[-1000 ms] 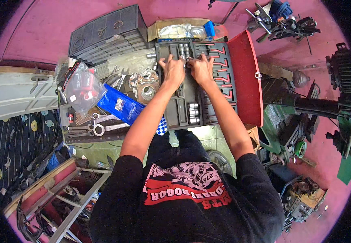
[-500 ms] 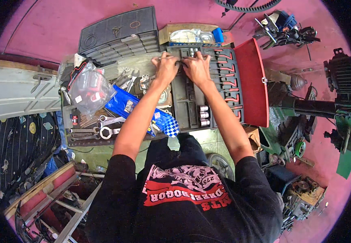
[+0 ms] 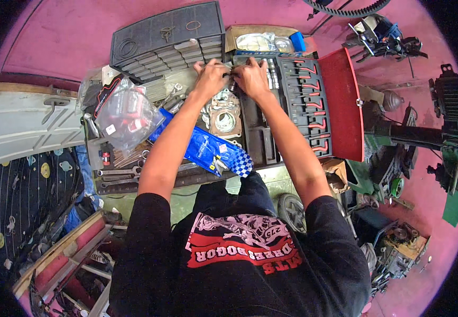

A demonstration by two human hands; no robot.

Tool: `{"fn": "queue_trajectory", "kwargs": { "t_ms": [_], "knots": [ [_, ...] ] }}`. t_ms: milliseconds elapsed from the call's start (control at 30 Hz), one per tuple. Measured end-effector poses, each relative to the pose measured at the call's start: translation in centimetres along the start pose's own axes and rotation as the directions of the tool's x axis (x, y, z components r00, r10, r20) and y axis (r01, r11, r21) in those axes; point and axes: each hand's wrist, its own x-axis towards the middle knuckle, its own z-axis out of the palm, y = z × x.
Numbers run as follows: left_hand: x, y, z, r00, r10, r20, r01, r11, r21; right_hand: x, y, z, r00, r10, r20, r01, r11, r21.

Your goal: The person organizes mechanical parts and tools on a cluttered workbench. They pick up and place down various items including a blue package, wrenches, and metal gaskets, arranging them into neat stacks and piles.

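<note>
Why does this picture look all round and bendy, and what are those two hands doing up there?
The camera sits on a person's head and looks down, so you see their black shirt and arms from above. Its wide lens bends straight edges near the rim. The left hand and right hand meet at the far end of an open tool case with a red lid. They pinch something small between them, too tiny to name. Nearby lie metal gaskets, a blue packet, a clear bag of parts, wrenches and a grey drawer box.
</note>
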Motion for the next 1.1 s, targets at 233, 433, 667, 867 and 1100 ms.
{"fn": "queue_trajectory", "kwargs": {
  "t_ms": [233, 433, 667, 867, 1100],
  "knots": [
    [0.6, 0.7, -1.4, 0.992, 0.023, 0.126, -0.036, 0.994, 0.099, 0.3, -0.1, 0.3, 0.999, 0.03, 0.027, -0.03, 0.999, 0.026],
    [0.5, -1.0, -1.4, 0.981, 0.092, 0.173, -0.107, 0.991, 0.079, 1.0, -0.7, 0.1, 0.997, 0.039, 0.064, -0.042, 0.999, 0.035],
    [0.0, -1.1, -1.7, 0.978, 0.156, 0.139, -0.165, 0.985, 0.056, 1.2, -0.9, 1.2, 0.999, 0.037, -0.027, -0.037, 0.999, 0.006],
    [-0.5, -2.2, -1.6, 0.976, 0.209, 0.06, -0.214, 0.974, 0.08, 1.2, -1.9, 0.9, 0.998, 0.065, -0.022, -0.062, 0.994, 0.095],
    [-1.1, -2.6, -1.5, 0.978, 0.205, 0.034, -0.208, 0.963, 0.171, 0.2, -2.3, 1.7, 0.998, 0.038, -0.046, -0.036, 0.998, 0.041]
  ]
}}
